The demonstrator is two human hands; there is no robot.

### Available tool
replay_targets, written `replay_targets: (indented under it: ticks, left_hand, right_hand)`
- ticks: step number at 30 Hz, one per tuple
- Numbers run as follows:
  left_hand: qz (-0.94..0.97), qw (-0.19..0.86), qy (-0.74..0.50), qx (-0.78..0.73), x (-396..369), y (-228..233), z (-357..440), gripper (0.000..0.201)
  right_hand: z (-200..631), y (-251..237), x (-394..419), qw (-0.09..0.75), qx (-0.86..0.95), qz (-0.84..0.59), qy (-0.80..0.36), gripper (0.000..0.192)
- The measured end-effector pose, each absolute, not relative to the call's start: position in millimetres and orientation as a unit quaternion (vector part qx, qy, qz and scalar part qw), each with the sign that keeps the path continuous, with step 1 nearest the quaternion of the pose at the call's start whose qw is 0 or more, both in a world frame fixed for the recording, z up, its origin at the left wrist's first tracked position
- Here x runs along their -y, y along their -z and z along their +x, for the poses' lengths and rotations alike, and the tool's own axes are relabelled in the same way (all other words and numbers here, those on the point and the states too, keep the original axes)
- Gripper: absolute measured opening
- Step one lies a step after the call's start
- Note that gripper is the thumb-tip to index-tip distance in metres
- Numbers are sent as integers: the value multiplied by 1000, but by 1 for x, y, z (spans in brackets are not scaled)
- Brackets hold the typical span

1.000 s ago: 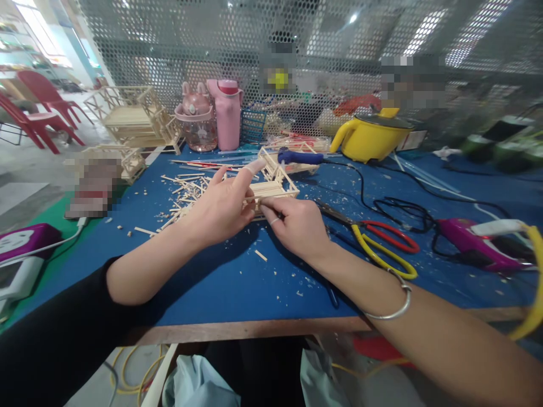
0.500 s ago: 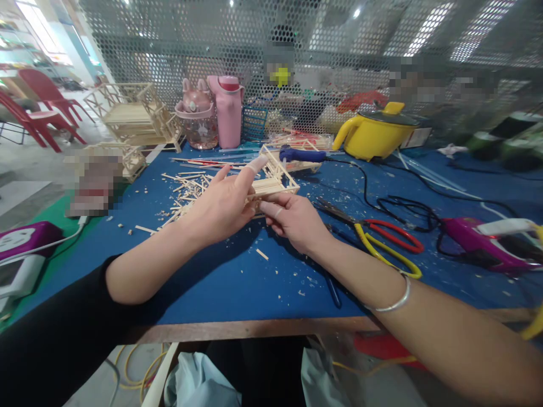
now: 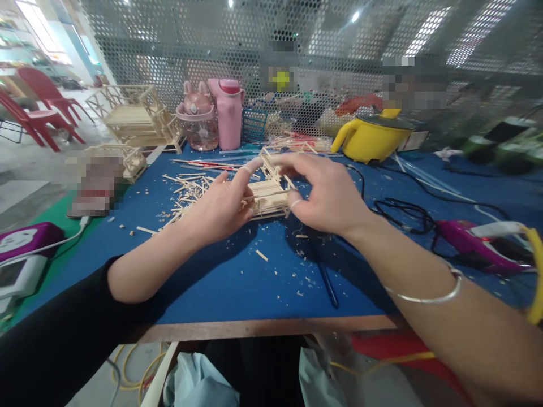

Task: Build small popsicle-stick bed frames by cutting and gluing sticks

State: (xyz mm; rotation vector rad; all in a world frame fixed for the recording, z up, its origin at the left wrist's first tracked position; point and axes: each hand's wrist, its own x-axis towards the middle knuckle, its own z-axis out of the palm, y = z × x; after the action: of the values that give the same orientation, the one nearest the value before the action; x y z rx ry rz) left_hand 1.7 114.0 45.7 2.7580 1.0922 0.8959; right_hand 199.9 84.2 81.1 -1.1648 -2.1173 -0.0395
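Gripping stick model (image 3: 271,202), mid-frame, head view: left hand (image 3: 223,206) clamped on left side; right hand (image 3: 331,192) at right side, thumb and fingertips apart, contact unclear. Slatted deck (image 3: 263,187) in place; assembly appears partial, loose sticks (image 3: 193,189) left of center presumably remaining stock.

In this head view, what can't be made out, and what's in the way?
All in the head view:
- Left end of the pale wooden stick frame: covered by the left hand, which also hides its own exact grip.
- Whatever lies behind the right hand: blocked by that hand.
- Purple box with a white face: cut off by the left edge.
- Details beyond the grey perforated metal screen: obscured by its mesh and blur.
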Motion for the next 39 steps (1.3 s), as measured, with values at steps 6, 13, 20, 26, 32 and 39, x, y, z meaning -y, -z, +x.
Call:
replay_targets:
  ticks: [6, 13, 20, 26, 32, 39]
  left_hand:
    - [884, 27, -302, -356, -113, -45, 3, 71]
    - [879, 54, -320, -349, -113, -42, 3, 72]
    - [881, 71, -319, -341, -107, -45, 1, 79]
    - [898, 81, -293, -317, -105, -49, -5, 85]
    - [902, 89, -285, -313, -108, -48, -12, 92]
    - [881, 120, -314, -332, -106, -41, -5, 90]
  right_hand:
    - [191, -71, -109, 309, 853, -398, -139, 79]
    - [188, -57, -105, 345, 815, -420, -200, 86]
    - [184, -61, -97, 330, 821, -436, -167, 85]
    - [183, -61, -92, 330, 816, -436, -184, 88]
    - [182, -59, -90, 349, 803, -434, -211, 86]
    - [183, -56, -91, 354, 801, -425, -230, 83]
